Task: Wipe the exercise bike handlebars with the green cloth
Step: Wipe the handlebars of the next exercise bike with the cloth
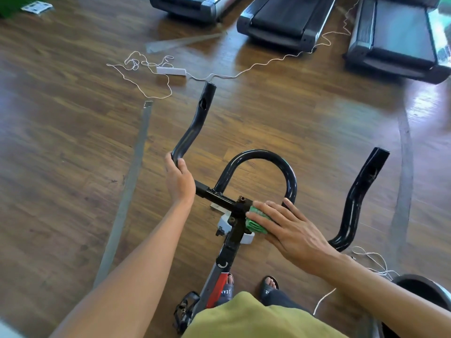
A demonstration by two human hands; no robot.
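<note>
While the left hand (179, 178) clasps the glossy black tubular handlebars (263, 153) at a bend, the flat right hand (290, 230) presses the ribbed green cloth (258, 222) onto them.

There were two hands, the left hand (179, 181) and the right hand (290, 230), one green cloth (255, 224), one set of handlebars (258, 152), three treadmills (280, 23), two sandalled feet (269, 284) and one white power strip (170, 71).

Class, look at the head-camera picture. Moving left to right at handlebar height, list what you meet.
Grey floor strip → left hand gripping the handlebars → green cloth pressed under the right hand → right handlebar end.
</note>
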